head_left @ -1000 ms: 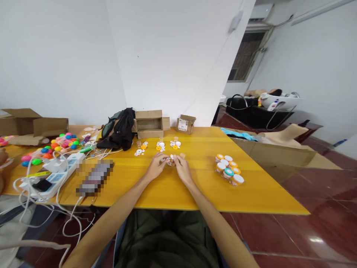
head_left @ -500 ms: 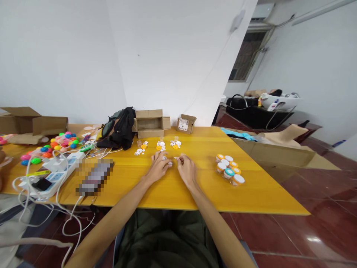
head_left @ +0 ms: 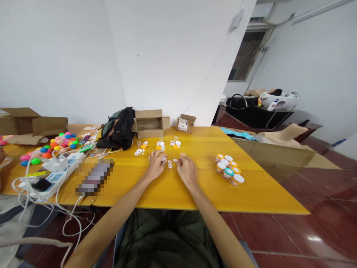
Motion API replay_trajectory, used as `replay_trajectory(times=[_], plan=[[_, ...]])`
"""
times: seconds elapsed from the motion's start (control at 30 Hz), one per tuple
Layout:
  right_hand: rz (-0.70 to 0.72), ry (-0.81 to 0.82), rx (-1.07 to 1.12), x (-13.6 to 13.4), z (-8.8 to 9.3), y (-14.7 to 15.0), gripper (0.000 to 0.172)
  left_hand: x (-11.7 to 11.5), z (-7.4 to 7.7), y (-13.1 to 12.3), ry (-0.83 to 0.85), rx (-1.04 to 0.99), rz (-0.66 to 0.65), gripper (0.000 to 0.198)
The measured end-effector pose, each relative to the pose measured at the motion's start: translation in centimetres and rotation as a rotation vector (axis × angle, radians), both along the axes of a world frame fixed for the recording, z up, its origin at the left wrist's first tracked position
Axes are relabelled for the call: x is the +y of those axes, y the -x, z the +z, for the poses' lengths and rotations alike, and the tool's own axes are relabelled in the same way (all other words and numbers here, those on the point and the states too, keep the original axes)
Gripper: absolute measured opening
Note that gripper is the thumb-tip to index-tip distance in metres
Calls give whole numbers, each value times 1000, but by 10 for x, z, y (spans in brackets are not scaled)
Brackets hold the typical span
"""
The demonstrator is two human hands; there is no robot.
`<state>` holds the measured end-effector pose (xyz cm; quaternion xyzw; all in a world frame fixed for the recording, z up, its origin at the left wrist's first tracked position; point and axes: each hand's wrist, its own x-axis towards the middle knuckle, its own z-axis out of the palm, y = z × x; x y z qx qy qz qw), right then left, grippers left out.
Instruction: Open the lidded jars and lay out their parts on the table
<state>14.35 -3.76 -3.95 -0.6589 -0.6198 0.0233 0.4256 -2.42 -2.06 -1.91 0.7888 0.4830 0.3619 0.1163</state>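
Observation:
My left hand rests low over the table with its fingers apart around a white round disc. Whether the fingers touch the disc I cannot tell. Opposite it, my right hand has thumb and fingertips pinched together at a small white cut-out piece. Between the hands, small white gear-like pieces lie on the wood. A small clear cup stands just behind my right fingers, partly hidden.
Behind my hands, groups of white pieces with orange rings and clear cups lie in a row. Lidded jars cluster at right. Leftward are a phone, a power strip and coloured balls. An open carton stands behind.
My left hand has drawn back slightly left, its thumb away from the white gear-like pieces, which now show uncovered on the table. My right hand has barely moved.

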Motion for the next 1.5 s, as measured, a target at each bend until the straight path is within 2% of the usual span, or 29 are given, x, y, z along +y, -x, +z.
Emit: replay_trajectory(times=[0.1,0.27,0.57,0.67,0.8,0.97,1.17,1.5], plan=[[111,-73,-13,1,0,3,13,3,-2,2,-3,-42,14,30],[314,-70,-116,-2,4,10,16,7,-3,3,52,-67,24,25],[252,-60,-124,-2,4,6,21,10,-4,2,96,-142,-13,22],[287,-75,-51,-3,10,6,21,8,-1,1,100,-198,-57,21],[366,-94,160,-4,15,9,20,3,4,-1,70,-242,-119,24],[470,-24,377,-4,16,14,19,-3,5,0,33,-215,-184,31],[503,64,595,-2,18,14,23,-5,6,0,25,-198,-222,30],[538,82,670,3,10,16,30,-4,8,-1,76,-213,-214,29]])
